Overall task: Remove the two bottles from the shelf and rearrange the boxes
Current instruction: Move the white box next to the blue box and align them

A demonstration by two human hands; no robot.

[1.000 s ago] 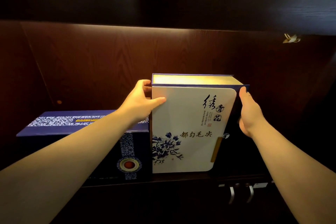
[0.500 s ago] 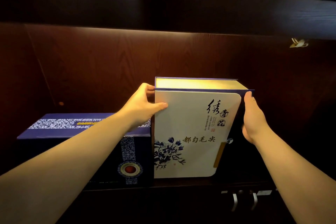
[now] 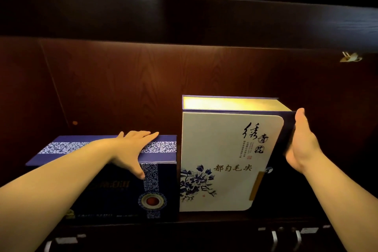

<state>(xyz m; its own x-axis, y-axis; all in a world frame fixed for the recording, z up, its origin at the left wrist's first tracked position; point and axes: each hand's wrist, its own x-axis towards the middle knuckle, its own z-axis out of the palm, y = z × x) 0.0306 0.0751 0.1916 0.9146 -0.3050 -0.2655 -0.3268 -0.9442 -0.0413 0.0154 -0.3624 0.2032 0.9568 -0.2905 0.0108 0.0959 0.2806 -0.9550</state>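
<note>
- Resting flat, my left hand point(image 3: 134, 149) lies palm-down on the lid of the low dark-blue box point(image 3: 106, 172) at lower left of the frame, fingers spread across the patterned band and the thumb hooked over the front top edge; it presses on the box and is not closed round anything.
- My right hand point(image 3: 300, 141) stands open at centre right, palm turned toward the right side of the upright white tea box point(image 3: 227, 161), thumb up near its top right corner. Whether the palm actually touches the dark side panel I cannot tell, as that side is in shadow.
- The white box stands on end just right of centre, its long axis vertical and its printed face toward me; the blue box lies with its long axis running left to right.
- The two boxes sit just beside each other, with a thin dark gap between them from top to bottom.
- Both stand on the dark wooden shelf point(image 3: 286, 219), near its front edge, with the red-brown back panel point(image 3: 143, 88) well behind.
- No bottles show anywhere on the shelf, so I judge that part done.
- My read: the next move turns on that gap, and each box has its own hand closest.
</note>
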